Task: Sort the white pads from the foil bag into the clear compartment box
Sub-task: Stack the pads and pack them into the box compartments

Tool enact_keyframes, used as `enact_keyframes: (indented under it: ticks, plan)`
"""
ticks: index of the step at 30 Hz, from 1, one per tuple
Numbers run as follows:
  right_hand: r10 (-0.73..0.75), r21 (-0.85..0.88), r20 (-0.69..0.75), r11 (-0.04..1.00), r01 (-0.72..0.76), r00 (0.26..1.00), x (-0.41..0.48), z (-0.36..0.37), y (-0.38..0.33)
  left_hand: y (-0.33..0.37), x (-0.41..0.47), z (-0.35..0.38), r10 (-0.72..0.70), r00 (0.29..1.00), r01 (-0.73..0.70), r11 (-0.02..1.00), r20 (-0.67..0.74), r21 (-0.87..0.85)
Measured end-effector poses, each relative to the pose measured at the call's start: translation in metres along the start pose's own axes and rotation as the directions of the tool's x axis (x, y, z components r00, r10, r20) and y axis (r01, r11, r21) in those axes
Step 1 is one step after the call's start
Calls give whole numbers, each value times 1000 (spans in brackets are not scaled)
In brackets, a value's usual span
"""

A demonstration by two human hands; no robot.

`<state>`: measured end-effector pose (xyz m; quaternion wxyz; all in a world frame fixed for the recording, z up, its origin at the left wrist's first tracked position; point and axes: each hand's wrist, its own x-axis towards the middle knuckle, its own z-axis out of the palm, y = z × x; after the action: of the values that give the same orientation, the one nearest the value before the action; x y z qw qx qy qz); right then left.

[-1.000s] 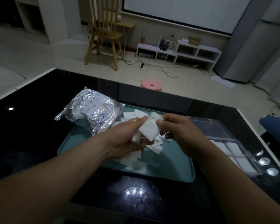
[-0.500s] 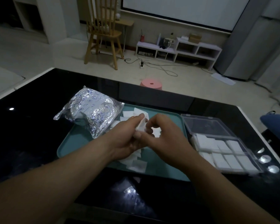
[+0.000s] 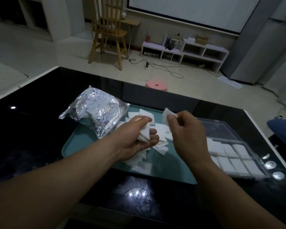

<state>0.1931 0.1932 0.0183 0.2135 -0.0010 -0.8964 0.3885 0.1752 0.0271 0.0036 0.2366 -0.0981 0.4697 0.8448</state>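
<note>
While left hand (image 3: pixel 135 138) grips pad stack (image 3: pixel 145 134), right hand (image 3: pixel 186 129) pinches 1 pad (image 3: pixel 168 115) above tray (image 3: pixel 80 139).

Tray (image 3: pixel 76 141): on table (image 3: pixel 31 129), centre.
Foil bag (image 3: pixel 96 111): tray's far-left corner, overhanging table.
Loose pads (image 3: pixel 141 166): on tray, right of bag.
Compartment box (image 3: pixel 218 128): just right of tray, pads inside.

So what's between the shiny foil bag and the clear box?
In the head view, a teal tray strewn with loose white pads lies there, with the left hand and right hand holding pads above it.
</note>
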Motion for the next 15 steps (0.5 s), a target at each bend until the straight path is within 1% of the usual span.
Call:
enact_keyframes:
  ticks: [1,2,4,5,7,10,12,15]
  plan:
    - [-68,-58,-39,996,65,997,0,1,0,-1,1,0,3,1000,-3,1000,4,7]
    - [-146,-129,-32,982,140,989,-1,4,1,-3,1,2,4,1000,-4,1000,15,11]
    - [-259,-239,81,932,271,962,-7,11,-1,-5,0,5,-6,998,7,1000,66,-14]
    - [-291,-254,150,912,322,945,-11,13,-4,-5,1,6,-13,996,16,999,89,-33]
    - [-312,-207,265,906,370,912,-16,14,-7,-4,1,6,-33,994,37,999,101,-39]
    - [-281,-59,386,943,327,879,-14,6,-5,-2,2,1,-92,984,94,996,154,-8]
    - [-242,32,451,966,255,859,-13,1,-3,-1,-1,-1,-140,970,141,990,201,10]
    - [-193,110,479,981,160,856,-15,1,-4,-7,-2,0,-178,953,169,984,246,60]
